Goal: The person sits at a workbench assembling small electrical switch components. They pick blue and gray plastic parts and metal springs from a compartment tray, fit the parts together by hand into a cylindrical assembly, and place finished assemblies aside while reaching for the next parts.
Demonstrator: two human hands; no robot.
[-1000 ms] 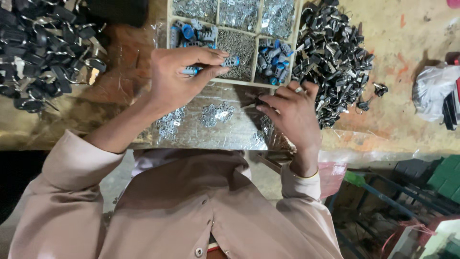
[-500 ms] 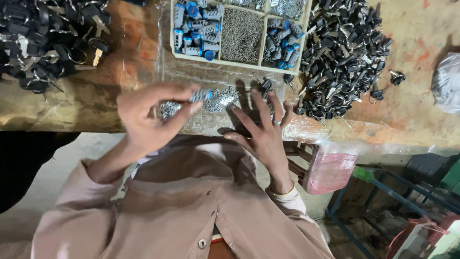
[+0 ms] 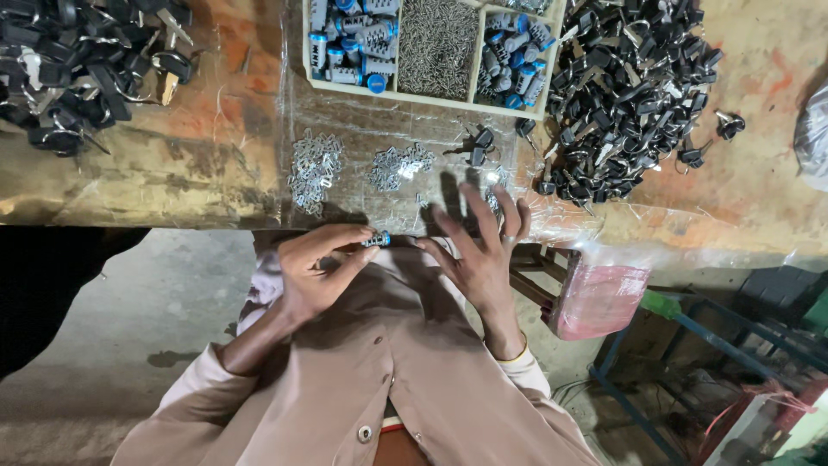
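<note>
My left hand (image 3: 321,267) pinches a small metal cylinder with a blue end (image 3: 377,240) between thumb and fingers, just off the table's near edge above my lap. My right hand (image 3: 479,248) is spread, fingers apart, holding nothing; its fingertips reach over the table edge beside small piles of shiny metal pieces (image 3: 398,166). A second pile of metal pieces (image 3: 312,171) lies to the left. A divided tray (image 3: 429,95) further back holds blue-capped cylinders (image 3: 349,39) and thin pins (image 3: 440,43).
A heap of black-headed keys (image 3: 634,86) lies to the right of the tray, another black heap (image 3: 78,65) at the far left. Clear plastic sheet covers the worn wooden table (image 3: 216,147). A pink bag (image 3: 599,298) hangs below the table edge, blue metal frame (image 3: 690,345) beside it.
Both hands have drawn back from the tray toward my body. The left hand still carries the blue-ended cylinder; the right hand has lifted off the table and spread its fingers.
</note>
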